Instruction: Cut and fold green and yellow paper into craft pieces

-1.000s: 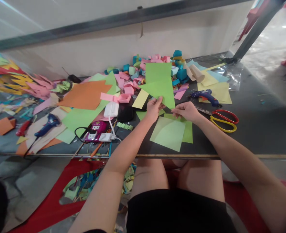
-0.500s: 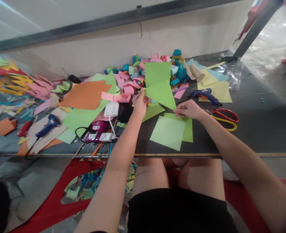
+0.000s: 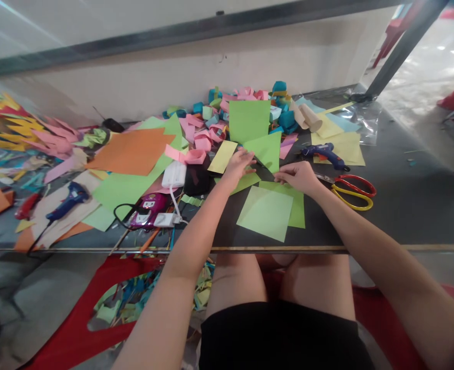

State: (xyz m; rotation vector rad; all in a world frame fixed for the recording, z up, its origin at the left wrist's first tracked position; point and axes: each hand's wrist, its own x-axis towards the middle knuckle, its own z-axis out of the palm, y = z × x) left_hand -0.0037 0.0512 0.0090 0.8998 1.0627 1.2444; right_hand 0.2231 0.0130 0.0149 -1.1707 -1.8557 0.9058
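A bright green paper sheet (image 3: 267,149) is tilted above the dark table, its lower right corner pinched by my right hand (image 3: 297,176). My left hand (image 3: 240,167) has its fingers apart at the left edge of that sheet; whether they touch it is unclear. Another green sheet (image 3: 249,121) stands behind. A yellow paper piece (image 3: 223,157) shows left of my left hand. Nearer me, a pale green square (image 3: 266,213) overlaps a green sheet (image 3: 299,208).
Scissors (image 3: 353,192) and a blue glue gun (image 3: 326,155) lie right of my right hand. Paper pieces (image 3: 204,139) are heaped behind. Left are orange paper (image 3: 134,154), a purple power strip (image 3: 149,210) and another glue gun (image 3: 68,201).
My left hand has let go of the green sheet's left corner and moved slightly right. That sheet has swung and tilted in my right hand. The yellow piece has come into view.
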